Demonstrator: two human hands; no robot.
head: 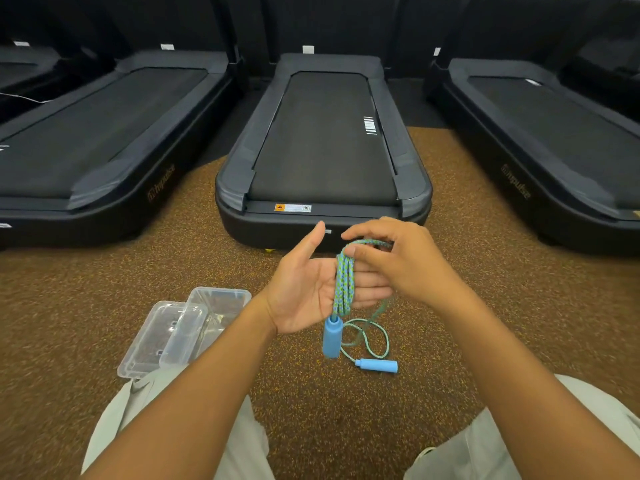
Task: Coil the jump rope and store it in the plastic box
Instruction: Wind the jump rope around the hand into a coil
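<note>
At center frame, the right hand [401, 261] pinches the top of the blue-green jump rope [344, 282] coils, fingers [360, 252] closed on them. The left hand [304, 289] lies open, palm up, coils looped across its fingers. One blue handle [332, 337] dangles at 6 o'clock; the other [377, 365] lies on the floor. At 8 o'clock, the arm partly hides the plastic box [214, 310].

Both hands raised together, forearms reaching forward.
Left hand [304, 289] flat, palm up, thumb raised; right hand [398, 261] curled over the left fingers [372, 289], fingertips pinched.
</note>
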